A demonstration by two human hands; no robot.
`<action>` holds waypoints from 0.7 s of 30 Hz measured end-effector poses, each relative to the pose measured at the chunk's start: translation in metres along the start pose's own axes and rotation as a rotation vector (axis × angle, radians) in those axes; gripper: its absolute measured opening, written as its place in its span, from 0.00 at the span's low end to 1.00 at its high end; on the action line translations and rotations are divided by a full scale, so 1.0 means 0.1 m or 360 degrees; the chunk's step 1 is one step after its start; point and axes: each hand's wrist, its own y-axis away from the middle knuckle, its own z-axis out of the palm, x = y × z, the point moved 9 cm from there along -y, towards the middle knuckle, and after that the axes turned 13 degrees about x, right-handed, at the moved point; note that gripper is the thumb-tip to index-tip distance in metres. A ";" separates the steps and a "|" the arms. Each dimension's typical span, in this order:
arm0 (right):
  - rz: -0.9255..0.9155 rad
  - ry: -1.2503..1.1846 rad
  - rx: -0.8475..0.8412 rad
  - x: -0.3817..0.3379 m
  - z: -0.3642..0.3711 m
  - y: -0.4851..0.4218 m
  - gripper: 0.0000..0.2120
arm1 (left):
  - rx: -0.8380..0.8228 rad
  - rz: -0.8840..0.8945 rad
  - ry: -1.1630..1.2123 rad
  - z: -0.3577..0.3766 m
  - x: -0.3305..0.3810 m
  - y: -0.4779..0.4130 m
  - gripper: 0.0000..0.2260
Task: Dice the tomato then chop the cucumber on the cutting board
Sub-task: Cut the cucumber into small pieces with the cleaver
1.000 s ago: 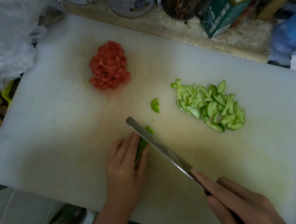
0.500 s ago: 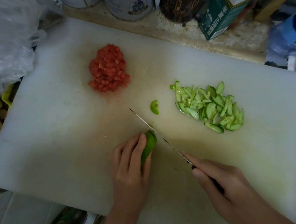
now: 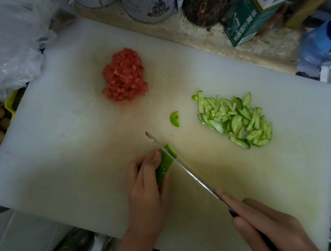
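Covering most of the bench [image 3: 203, 37], the white cutting board [image 3: 63, 158] carries everything. The right hand [image 3: 266, 230] grips the knife [image 3: 187, 169] handle, forefinger along the spine; the left hand [image 3: 148, 182] holds the cucumber [image 3: 164, 167] down — the blade stands in its far end. The cucumber slices [image 3: 237, 121] lie right, diced tomato [image 3: 125, 75] left, one end piece [image 3: 175, 118] between.

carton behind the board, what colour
Dark green carton with white print; the head view shows it.

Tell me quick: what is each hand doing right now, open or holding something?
Left hand: closed, holding the cucumber down on the board.
Right hand: closed, gripping the knife, blade at the cucumber's end.
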 end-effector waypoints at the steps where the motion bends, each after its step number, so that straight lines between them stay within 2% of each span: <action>1: -0.0002 0.0005 0.0002 0.00 0.00 0.00 0.18 | -0.0002 -0.0004 -0.0001 0.00 0.00 0.00 0.12; 14: 0.0073 -0.0030 -0.0171 0.22 0.27 -0.13 0.19 | 0.0023 0.0031 -0.0035 0.01 -0.01 0.01 0.11; 21: 0.0058 -0.0195 0.0059 0.06 -0.03 -0.15 0.18 | -0.0041 0.0041 -0.0077 0.00 -0.01 0.06 0.15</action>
